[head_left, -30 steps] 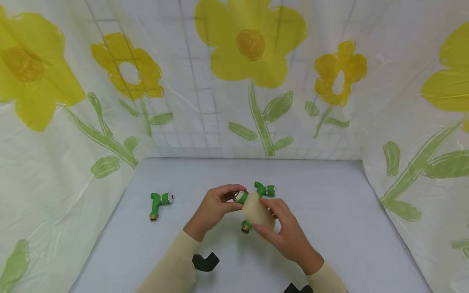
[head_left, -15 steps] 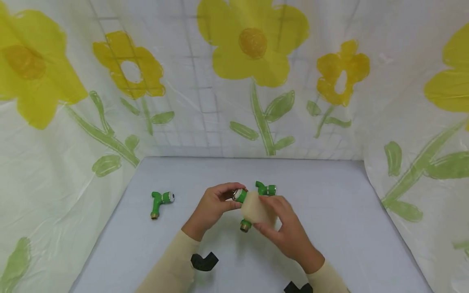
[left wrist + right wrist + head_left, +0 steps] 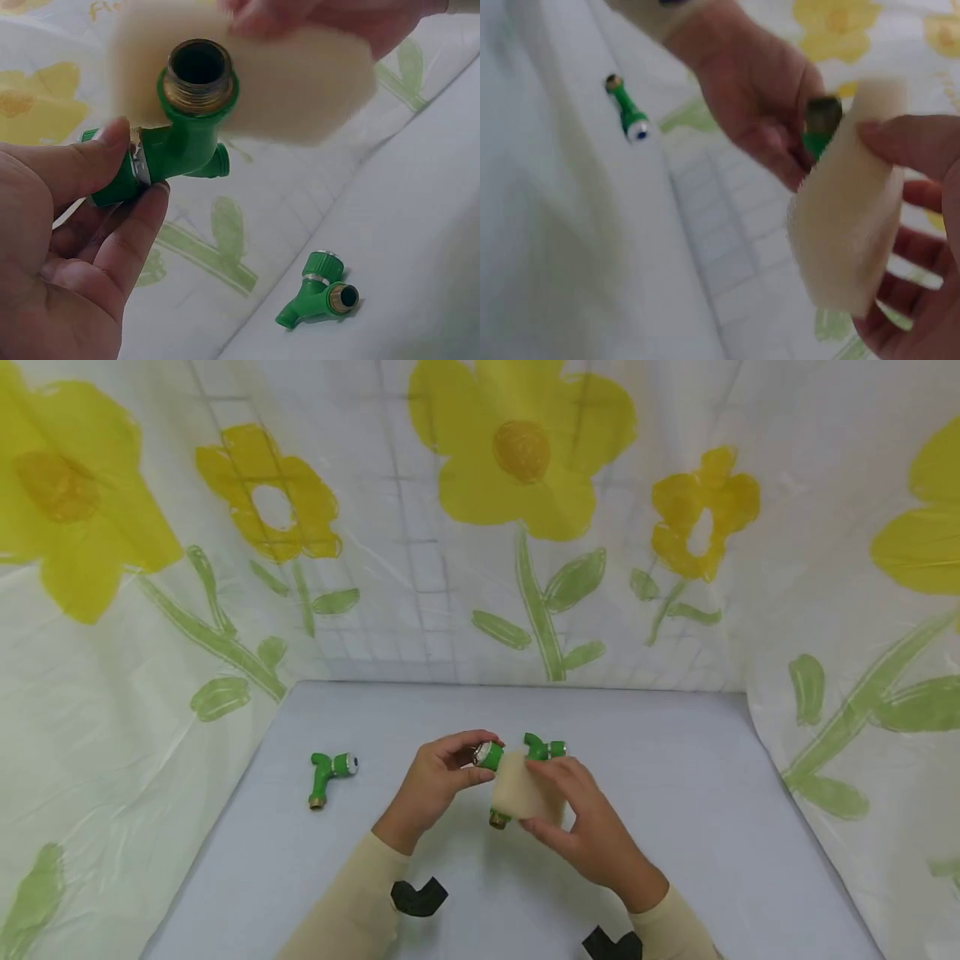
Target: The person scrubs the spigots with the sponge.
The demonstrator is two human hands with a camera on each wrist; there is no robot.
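My left hand (image 3: 429, 785) pinches a green garden tap (image 3: 184, 150) by its knob end, holding it up off the table. In the left wrist view its brass threaded end (image 3: 199, 79) faces the camera. The right hand (image 3: 600, 831) holds a thick beige sponge pad (image 3: 525, 789) between thumb and fingers, against or very close to the tap's body. That pad hides most of the tap in the head view; only the knob end and brass tip show. In the right wrist view, the sponge (image 3: 847, 217) is seen partly edge-on, with the fingers behind it.
One green tap (image 3: 322, 779) lies on the white table (image 3: 675, 793) at the left. Another green tap (image 3: 542, 747) lies just beyond the hands, partly covered by them. A flower-printed curtain (image 3: 375, 610) encloses the table's back and sides.
The tap's brass end has shifted slightly up and left, and the sponge has tilted a little against it. Both hands keep their hold.
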